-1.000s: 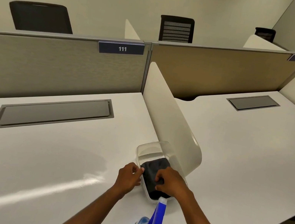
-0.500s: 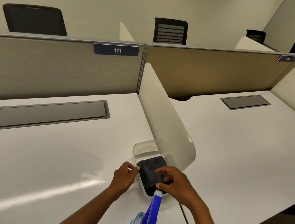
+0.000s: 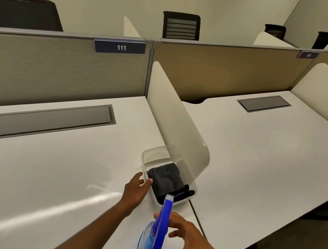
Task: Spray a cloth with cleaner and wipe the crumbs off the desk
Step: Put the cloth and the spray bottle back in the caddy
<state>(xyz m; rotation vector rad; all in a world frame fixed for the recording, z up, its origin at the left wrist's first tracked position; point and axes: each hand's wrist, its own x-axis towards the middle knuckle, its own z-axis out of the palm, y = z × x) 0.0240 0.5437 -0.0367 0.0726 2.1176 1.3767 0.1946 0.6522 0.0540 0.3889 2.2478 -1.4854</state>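
A dark grey folded cloth (image 3: 163,179) is lying inside a clear plastic rectangular container (image 3: 154,155) that is sitting on the white desk (image 3: 42,169), just beside the cream rounded divider panel (image 3: 172,121). The left hand (image 3: 135,190) is resting at the container's 9 o'clock edge, fingers loosely curled against its wall. At the container's 6 o'clock, a blue trigger spray bottle (image 3: 153,233) is standing upright. The right hand (image 3: 187,244) is cupping around it with fingers spread wide, apparently not gripping it.
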